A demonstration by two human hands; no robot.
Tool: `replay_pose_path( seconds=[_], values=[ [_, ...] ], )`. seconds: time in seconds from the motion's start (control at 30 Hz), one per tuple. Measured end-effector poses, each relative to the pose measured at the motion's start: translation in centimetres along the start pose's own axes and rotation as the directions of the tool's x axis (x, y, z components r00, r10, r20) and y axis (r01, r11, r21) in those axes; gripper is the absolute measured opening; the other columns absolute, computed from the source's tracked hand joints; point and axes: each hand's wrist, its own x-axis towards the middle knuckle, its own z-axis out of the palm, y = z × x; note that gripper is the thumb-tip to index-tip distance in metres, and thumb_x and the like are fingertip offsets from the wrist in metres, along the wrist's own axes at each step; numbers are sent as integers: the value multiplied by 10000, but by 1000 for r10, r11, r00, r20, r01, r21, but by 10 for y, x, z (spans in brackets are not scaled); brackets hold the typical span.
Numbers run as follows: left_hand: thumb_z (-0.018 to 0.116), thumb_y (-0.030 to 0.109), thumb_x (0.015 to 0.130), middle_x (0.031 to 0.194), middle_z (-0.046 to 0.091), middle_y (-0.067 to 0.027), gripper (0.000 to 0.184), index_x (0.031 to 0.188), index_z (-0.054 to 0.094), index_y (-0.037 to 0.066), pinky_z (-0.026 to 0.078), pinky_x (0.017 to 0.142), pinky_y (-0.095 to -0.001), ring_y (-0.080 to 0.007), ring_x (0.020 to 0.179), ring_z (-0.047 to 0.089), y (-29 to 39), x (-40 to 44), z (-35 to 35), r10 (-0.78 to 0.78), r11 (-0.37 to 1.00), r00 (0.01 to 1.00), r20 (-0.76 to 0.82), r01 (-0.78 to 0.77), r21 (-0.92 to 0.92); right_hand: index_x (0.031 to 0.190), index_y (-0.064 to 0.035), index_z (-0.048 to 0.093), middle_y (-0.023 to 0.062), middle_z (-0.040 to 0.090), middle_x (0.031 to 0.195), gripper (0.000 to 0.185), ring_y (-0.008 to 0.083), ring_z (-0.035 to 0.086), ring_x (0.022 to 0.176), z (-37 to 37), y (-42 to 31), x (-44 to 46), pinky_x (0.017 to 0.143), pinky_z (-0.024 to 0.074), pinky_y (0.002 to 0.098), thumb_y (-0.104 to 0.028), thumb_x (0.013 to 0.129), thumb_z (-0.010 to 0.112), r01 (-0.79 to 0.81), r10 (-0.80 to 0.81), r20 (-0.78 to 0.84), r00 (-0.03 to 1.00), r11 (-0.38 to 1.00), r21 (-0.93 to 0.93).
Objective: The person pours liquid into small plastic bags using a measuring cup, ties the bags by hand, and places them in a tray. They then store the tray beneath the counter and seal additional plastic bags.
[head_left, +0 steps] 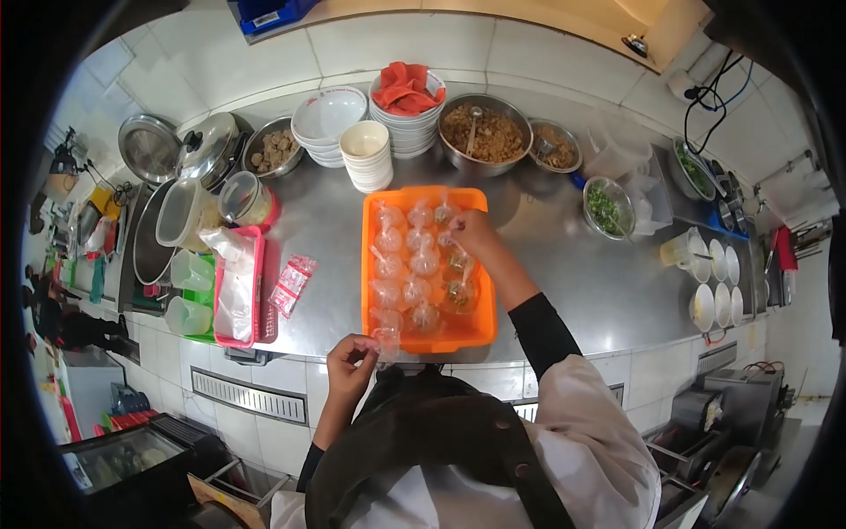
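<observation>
An orange tray stands at the counter's front edge, filled with rows of knotted clear plastic bags. Some bags hold green and brown bits. My right hand reaches over the tray's right side, its fingers closed at the top of a small bag in the upper rows. At the tray's front left corner, my left hand pinches a clear plastic bag hanging at the rim. What that bag contains is hard to make out.
Behind the tray are stacked white bowls, small cups and a metal bowl of brown food. Chopped greens fill a bowl at right. A pink basket of plastic bags and a red-and-white packet lie left.
</observation>
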Motion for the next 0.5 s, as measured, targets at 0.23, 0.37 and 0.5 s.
replay_pose_path(
  seconds=[0.23, 0.37, 0.5],
  values=[
    [613, -61, 825, 855, 633, -28, 102, 901, 622, 7, 502, 739, -237, -86, 796, 611, 0, 14, -3, 29, 999, 997, 75, -32, 31, 860, 12, 666, 185, 658, 767, 174, 286, 664, 729, -44, -68, -71, 679, 518, 344, -108, 737, 691, -109, 117, 47, 992, 984, -144],
    [619, -60, 822, 860, 628, -27, 112, 904, 631, 16, 502, 742, -237, -82, 790, 600, 6, 19, -5, 109, 987, 982, 154, -125, 97, 844, -7, 655, 218, 628, 752, 131, 334, 641, 709, 6, -22, -62, 647, 501, 389, -70, 729, 646, -100, 87, -67, 994, 971, -219],
    [619, -58, 822, 856, 624, -27, 112, 906, 635, 14, 502, 738, -241, -81, 784, 597, 10, 16, -21, 88, 990, 986, 142, -102, 97, 817, -1, 630, 213, 616, 744, 104, 356, 620, 693, 13, -27, -49, 614, 480, 397, -46, 725, 613, -11, -38, -168, 985, 960, -279]
  ],
)
